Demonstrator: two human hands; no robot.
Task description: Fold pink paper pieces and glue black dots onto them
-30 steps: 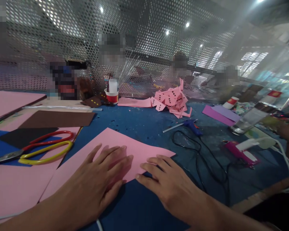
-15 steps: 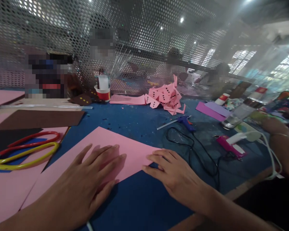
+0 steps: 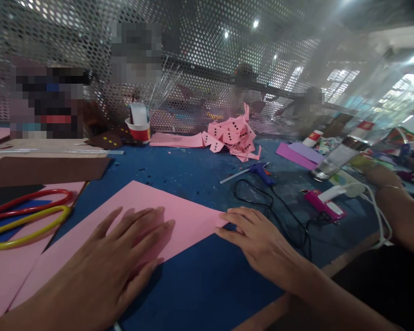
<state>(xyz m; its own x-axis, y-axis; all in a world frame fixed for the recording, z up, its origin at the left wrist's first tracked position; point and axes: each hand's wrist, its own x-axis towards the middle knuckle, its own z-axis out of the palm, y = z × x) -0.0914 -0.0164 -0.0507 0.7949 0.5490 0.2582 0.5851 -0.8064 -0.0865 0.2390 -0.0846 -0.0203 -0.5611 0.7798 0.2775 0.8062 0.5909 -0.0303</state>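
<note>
A sheet of pink paper (image 3: 189, 223) lies on the blue table, with one corner pointing away from me and another to the right. My left hand (image 3: 127, 253) rests flat on it, fingers spread, holding nothing. At the right corner, my right hand (image 3: 255, 234) has its thumb and fingers closed on the paper's tip. Left of the sheet are scissors with one red and one yellow handle (image 3: 51, 220); their blades are out of view.
Behind stand a paper cup (image 3: 138, 131) and a heap of cut pink paper pieces (image 3: 232, 135). A blue glue gun (image 3: 262, 174), its black cord (image 3: 251, 200) and a pink glue gun (image 3: 326, 206) lie to the right. Another person's arm (image 3: 396, 202) reaches in beyond them.
My right hand has slid rightwards along the paper to its corner. My left hand stays flat on the sheet. The view has turned slightly right.
</note>
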